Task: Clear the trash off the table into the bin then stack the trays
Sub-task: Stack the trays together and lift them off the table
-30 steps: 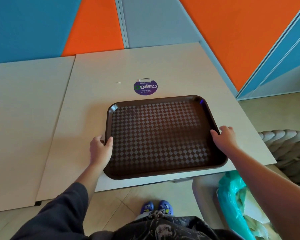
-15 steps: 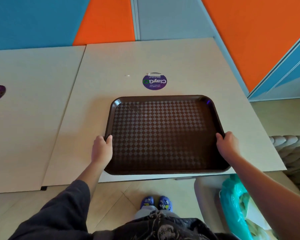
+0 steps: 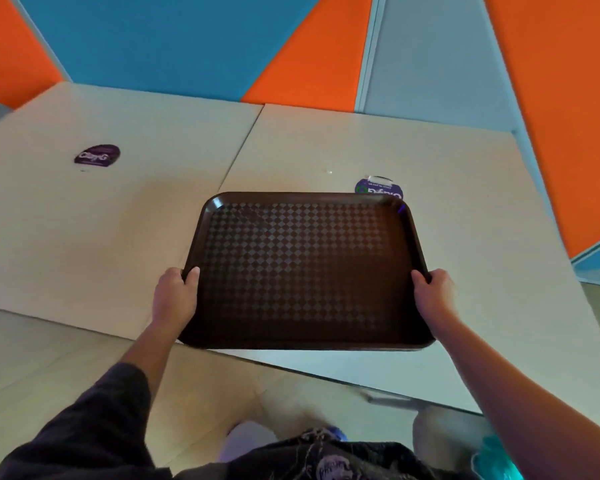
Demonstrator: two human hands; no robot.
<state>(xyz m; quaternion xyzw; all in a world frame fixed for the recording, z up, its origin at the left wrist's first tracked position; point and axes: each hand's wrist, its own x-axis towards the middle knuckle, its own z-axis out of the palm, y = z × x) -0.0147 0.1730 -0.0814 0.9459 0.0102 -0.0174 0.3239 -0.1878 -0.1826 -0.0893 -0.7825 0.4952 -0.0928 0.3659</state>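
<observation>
A dark brown tray [image 3: 305,268] with a checkered inner surface is held over the near edge of the right table [image 3: 465,220], lifted off it and sticking out past the edge. My left hand [image 3: 174,296] grips its left rim, thumb on top. My right hand [image 3: 433,294] grips its right rim. The tray has nothing on it. A bin with a teal bag [image 3: 492,459] shows at the bottom right corner, mostly cut off.
A second beige table [image 3: 84,230] adjoins on the left. Each table carries a round purple sticker [image 3: 97,154], the right one [image 3: 378,187] partly behind the tray. Orange, blue and grey wall panels stand behind. Wood floor lies below.
The tray has come up off the table and toward me. My view has swung left, so the left table and its sticker are now visible. Both hands kept their grip.
</observation>
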